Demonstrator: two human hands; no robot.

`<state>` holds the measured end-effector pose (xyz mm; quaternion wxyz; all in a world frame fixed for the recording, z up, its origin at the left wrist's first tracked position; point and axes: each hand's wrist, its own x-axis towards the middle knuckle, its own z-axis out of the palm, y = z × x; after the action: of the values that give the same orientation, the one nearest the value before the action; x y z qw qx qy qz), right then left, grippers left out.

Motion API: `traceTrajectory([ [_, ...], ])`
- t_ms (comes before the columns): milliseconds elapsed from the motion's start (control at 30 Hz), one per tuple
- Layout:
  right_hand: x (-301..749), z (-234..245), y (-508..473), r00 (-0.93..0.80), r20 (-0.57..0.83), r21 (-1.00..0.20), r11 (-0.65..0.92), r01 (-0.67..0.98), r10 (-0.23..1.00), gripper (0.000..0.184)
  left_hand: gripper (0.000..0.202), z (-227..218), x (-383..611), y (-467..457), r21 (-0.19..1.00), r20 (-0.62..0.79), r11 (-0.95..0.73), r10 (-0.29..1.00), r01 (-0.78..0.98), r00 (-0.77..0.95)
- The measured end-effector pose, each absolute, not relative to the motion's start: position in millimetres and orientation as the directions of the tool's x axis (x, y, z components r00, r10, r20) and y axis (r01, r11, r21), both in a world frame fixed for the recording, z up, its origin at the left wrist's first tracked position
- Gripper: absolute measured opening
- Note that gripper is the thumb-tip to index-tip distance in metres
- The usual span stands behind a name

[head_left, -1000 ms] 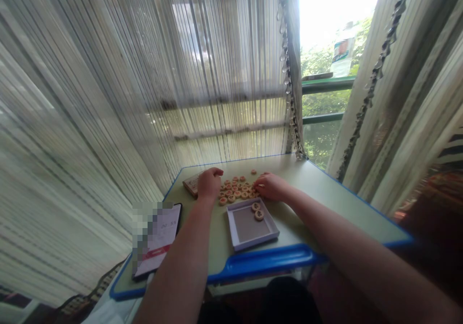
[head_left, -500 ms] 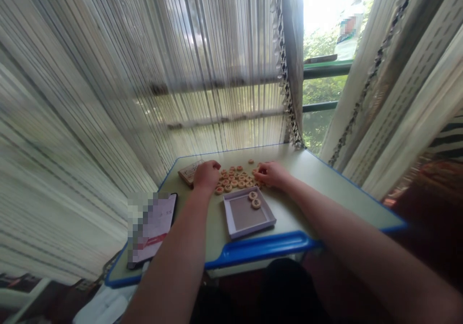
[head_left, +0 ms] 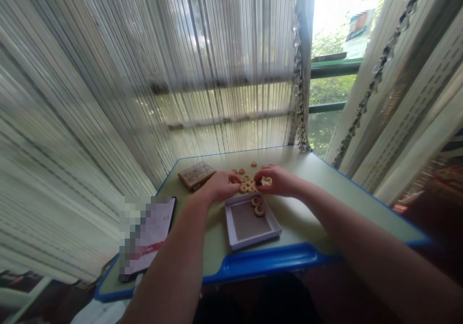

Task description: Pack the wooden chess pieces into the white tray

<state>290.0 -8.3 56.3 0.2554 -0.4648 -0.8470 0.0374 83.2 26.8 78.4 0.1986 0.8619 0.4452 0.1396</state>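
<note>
Tray [head_left: 246, 222]: two round pieces [head_left: 259, 210] inside.
Table [head_left: 304, 227]: other pieces [head_left: 244, 188] outside, clustered beyond the tray, between the hands.
Left hand [head_left: 223, 185]: fingers curled beside the cluster; I cannot tell if gripping.
Right hand [head_left: 277, 180]: fingers bent around pieces; grip unclear.
Axis: none long; marked faces upward.

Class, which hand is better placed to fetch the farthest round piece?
Probably the right hand: it looks closer to the farthest piece, while the left hand sits farther off, leftward.
</note>
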Motion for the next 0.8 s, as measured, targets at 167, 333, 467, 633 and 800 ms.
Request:
traceTrajectory([
  [167, 281.7, 64.5, -24.7, -0.555, 0.313, -0.345, 0.637, 0.689, 0.77, 0.016, 0.038, 85.7, 85.6, 17.7, 0.482, -0.044, -0.547, 0.765, 0.685, 0.642],
  [333, 278.6, 59.3, -24.4, -0.545, 0.293, -0.34, 0.618, 0.709, 0.786, 0.018, 0.042, 86.1, 86.6, 16.4, 0.458, -0.057, -0.53, 0.783, 0.714, 0.619],
  [467, 277.2, 59.8, -25.9, -0.552, 0.283, -0.336, 0.62, 0.708, 0.784, 0.016, 0.042, 84.2, 86.4, 17.3, 0.471, -0.047, -0.526, 0.787, 0.708, 0.616],
  [633, 276.1, 60.9, -26.8, -0.551, 0.257, -0.335, 0.608, 0.72, 0.794, 0.016, 0.04, 80.9, 85.5, 20.4, 0.464, -0.026, -0.533, 0.79, 0.707, 0.613],
  [800, 277.0, 61.2, -25.8, -0.54, 0.241, -0.347, 0.592, 0.728, 0.806, 0.018, 0.038, 78.4, 85.3, 22.9, 0.432, -0.023, -0.538, 0.795, 0.723, 0.606],
])
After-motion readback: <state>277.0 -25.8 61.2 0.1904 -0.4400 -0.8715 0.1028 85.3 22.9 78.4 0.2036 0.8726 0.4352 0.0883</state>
